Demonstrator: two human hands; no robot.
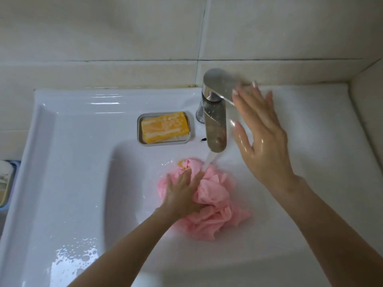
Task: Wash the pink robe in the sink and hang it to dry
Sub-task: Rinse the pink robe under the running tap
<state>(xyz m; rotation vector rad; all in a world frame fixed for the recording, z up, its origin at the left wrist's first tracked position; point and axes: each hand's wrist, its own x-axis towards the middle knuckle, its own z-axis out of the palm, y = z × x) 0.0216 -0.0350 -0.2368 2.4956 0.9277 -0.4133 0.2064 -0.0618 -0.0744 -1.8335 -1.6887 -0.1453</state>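
Note:
The pink robe (215, 206) lies bunched and wet in the basin of the white sink (68, 162). A stream of water (209, 162) runs from the chrome faucet (215, 129) onto its far edge. My left hand (184, 193) presses flat on the robe's left side, fingers straight. My right hand (261, 131) is wet, fingers spread and straight, raised beside the faucet with its fingertips at the faucet's lever handle (219, 79). A small orange patch (182, 164) shows at the robe's far edge.
A grey soap dish (165, 141) with a yellow soap bar (165, 127) sits on the sink's back ledge, left of the faucet. Soap bubbles (78, 257) lie on the front left rim. Tiled walls close in behind and at the right. A blue-rimmed object (6, 183) sits at the left edge.

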